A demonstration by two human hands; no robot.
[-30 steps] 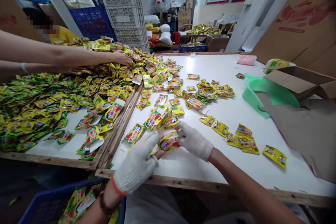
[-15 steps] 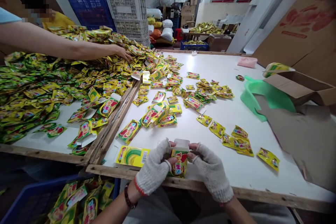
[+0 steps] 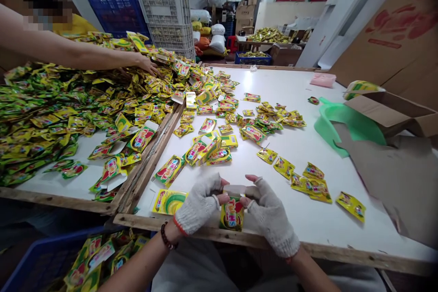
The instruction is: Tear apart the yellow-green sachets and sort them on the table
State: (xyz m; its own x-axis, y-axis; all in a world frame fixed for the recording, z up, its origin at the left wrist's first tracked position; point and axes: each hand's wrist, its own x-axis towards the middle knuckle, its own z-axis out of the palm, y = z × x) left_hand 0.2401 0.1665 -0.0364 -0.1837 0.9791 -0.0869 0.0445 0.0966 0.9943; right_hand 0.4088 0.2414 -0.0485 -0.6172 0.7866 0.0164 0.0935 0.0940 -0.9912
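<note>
A small yellow-green printed box (image 3: 232,213) stands upright near the table's front edge, its pale top flap raised. My left hand (image 3: 201,201), in a white fingerless knit glove, grips its upper left side, thumb on the front. My right hand (image 3: 272,213), gloved alike, holds the upper right corner with the thumb in front, while the index finger points up off the flap. The box's back and the fingers behind it are hidden. Left of my left hand lies another yellow box (image 3: 168,201), on its side. Several more boxes (image 3: 198,150) lie in a loose group beyond.
Small yellow sachets (image 3: 310,185) lie scattered to the right. A wooden divider (image 3: 150,164) separates a large heap of sachets (image 3: 85,96), where another person's arm (image 3: 85,57) reaches in. A blue crate (image 3: 34,260) of boxes sits below left. A green basin (image 3: 345,123) and cardboard (image 3: 393,178) lie right.
My right index finger has lifted off the box's flap, which now leans lower. The other person's hand has moved left over the heap.
</note>
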